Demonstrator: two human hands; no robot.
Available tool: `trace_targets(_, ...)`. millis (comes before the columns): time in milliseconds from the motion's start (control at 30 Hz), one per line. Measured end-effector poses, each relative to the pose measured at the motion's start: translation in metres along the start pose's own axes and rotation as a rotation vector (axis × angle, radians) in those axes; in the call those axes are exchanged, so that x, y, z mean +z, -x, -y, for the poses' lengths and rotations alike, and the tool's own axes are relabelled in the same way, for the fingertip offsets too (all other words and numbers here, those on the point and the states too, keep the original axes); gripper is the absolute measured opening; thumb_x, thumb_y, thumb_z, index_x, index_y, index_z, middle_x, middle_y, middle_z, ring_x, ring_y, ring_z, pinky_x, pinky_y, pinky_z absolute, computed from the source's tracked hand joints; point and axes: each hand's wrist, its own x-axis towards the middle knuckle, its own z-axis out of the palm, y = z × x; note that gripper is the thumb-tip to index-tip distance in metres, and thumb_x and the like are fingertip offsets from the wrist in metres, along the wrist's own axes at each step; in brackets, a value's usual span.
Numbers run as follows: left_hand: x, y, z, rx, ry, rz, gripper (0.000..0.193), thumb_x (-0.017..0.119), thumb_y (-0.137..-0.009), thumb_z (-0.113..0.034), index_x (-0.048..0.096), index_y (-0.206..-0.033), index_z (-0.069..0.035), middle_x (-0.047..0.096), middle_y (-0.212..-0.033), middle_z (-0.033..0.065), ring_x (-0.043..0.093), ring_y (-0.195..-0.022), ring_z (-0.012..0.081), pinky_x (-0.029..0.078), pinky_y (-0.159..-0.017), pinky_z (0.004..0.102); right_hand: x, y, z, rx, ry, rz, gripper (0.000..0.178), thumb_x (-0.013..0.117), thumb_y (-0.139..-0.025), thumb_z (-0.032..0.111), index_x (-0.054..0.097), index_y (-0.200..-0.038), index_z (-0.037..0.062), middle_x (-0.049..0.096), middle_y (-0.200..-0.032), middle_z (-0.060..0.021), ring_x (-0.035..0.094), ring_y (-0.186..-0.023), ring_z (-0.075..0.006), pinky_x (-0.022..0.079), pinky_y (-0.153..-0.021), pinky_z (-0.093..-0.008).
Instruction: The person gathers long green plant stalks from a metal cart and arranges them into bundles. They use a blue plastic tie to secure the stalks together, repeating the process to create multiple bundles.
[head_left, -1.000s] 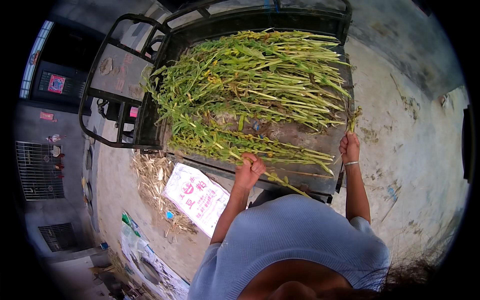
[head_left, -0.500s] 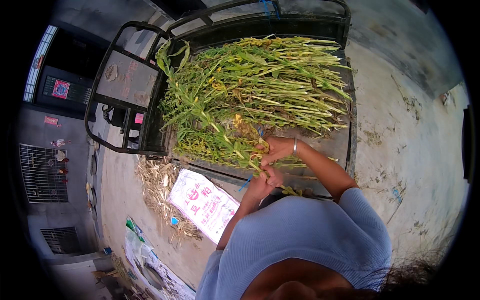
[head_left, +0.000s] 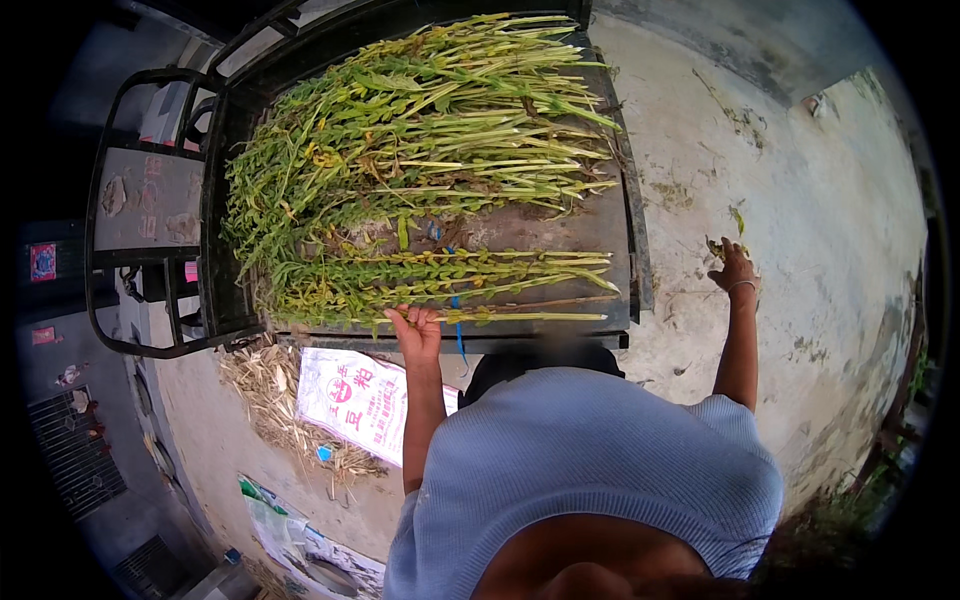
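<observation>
Cut green stalks (head_left: 470, 125), leafy and podded like sesame, lie in rows across the bed of a dark cart (head_left: 590, 235). Along the near side is a thinner row of stalks (head_left: 470, 270). My left hand (head_left: 415, 335) is at the near edge of the bed, its thumb and fingers closed on a stalk of that row; the grip itself is partly hidden. Out to the right, past the cart's end, my right hand (head_left: 737, 270) is stretched over the concrete with its fingers apart. Loose leaves (head_left: 715, 247) are at its fingertips, and another leaf (head_left: 738, 220) shows just beyond.
A metal rail frame (head_left: 150, 210) closes the cart's left end. Below the near edge, a white printed sack (head_left: 350, 395) lies beside dry husks (head_left: 265, 385). Blue cord (head_left: 458, 330) hangs over the edge. Plant scraps (head_left: 675, 195) dot the concrete floor (head_left: 690, 130).
My hands, together on a leafy stalk before, have parted. The right has swung out past the cart with leaves; the left has moved to the near row, where the stalk now lies. The view has shifted.
</observation>
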Motion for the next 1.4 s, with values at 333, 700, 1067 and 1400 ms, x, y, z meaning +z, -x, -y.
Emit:
trace_targets(333,-0.054,-0.102,0.045,-0.128,0.087,-0.299,0.045,0.038,-0.084,-0.053,0.047,-0.071,-0.011,0.04,-0.053,-0.001,0.036,-0.045,0.0125,0.033,-0.047,0.0259,0.142,0.095,0.078,-0.341,-0.602,0.132,0.033,0.069,-0.064,0.023,0.06,-0.088,0.0028,0.061,-0.064,-0.0127,0.06,-0.067,-0.0291,0.048,-0.065,-0.0362)
trace_targets(700,-0.132,-0.127,0.091,-0.302,-0.357,-0.736,0.074,0.063,-0.077,-0.039,0.019,-0.133,-0.02,0.047,-0.085,0.0064,0.046,-0.063,0.0189,0.046,-0.056,0.0385,0.156,0.125,0.052,-0.324,-0.412,0.384,0.035,0.07,-0.064,0.026,0.061,-0.09,0.0045,0.062,-0.068,-0.0115,0.061,-0.067,-0.0254,0.049,-0.065,-0.034)
trace_targets(1067,-0.096,-0.064,0.045,-0.328,-0.631,-0.31,0.065,0.058,-0.083,-0.028,0.021,-0.135,-0.015,0.048,-0.101,0.0073,0.051,-0.073,0.016,0.048,-0.071,0.0376,-0.014,-0.009,0.331,-0.976,-0.505,-0.164,0.027,0.064,-0.068,0.015,0.058,-0.092,0.0037,0.058,-0.08,-0.0176,0.057,-0.076,-0.0343,0.047,-0.069,-0.0397)
trace_targets(1400,-0.197,0.052,-0.072,0.083,-0.552,-0.635,0.018,0.053,-0.082,-0.02,0.051,-0.088,-0.004,0.053,-0.071,0.0064,0.054,-0.056,0.0172,0.045,-0.046,0.025,-0.171,-0.088,0.527,-0.845,-0.174,-0.388,0.042,0.061,-0.076,0.029,0.05,-0.107,0.0031,0.056,-0.098,-0.0147,0.055,-0.091,-0.0292,0.049,-0.074,-0.0407)
